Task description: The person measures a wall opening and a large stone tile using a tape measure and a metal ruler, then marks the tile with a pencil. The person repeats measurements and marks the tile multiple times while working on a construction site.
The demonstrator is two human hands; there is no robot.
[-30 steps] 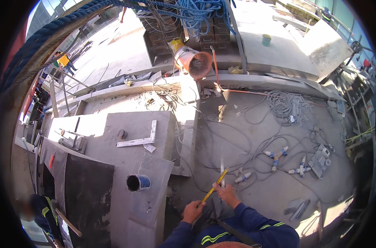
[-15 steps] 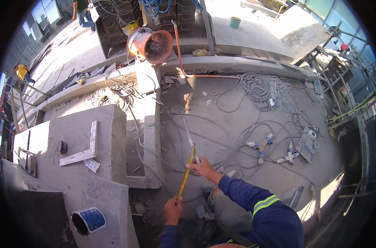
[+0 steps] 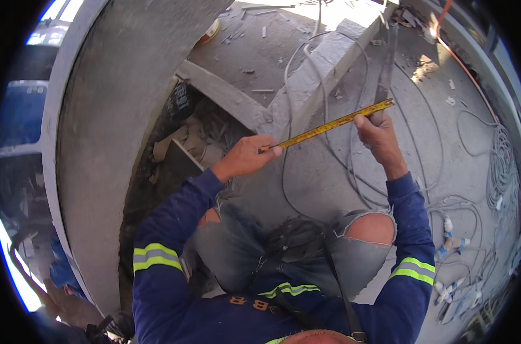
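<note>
A worn yellow measuring tape (image 3: 332,124) stretches, tilted, between my two hands above the floor. My left hand (image 3: 246,156) is closed, pinching the tape's lower left end between thumb and fingers. Near the other end, my right hand (image 3: 380,140) grips a tool with a long, narrow grey blade (image 3: 388,66), its thumb against the tape. The blade points away from me; its handle is mostly covered by my fingers. Below the hands are my bent knees in torn jeans and a black bag (image 3: 292,238) on a strap.
A concrete wall (image 3: 105,114) curves along the left, with a blue bucket (image 3: 21,114) beyond it. Rubble (image 3: 200,140) fills a gap beside a concrete kerb (image 3: 323,66). Grey cables (image 3: 438,126) trail over the floor toward plug connectors (image 3: 452,243) and a coil (image 3: 501,166) at right.
My view has turned downward and shifted. Both hands are now higher in the picture and farther apart sideways; the tape lies more nearly level across it. Both hands keep their hold.
</note>
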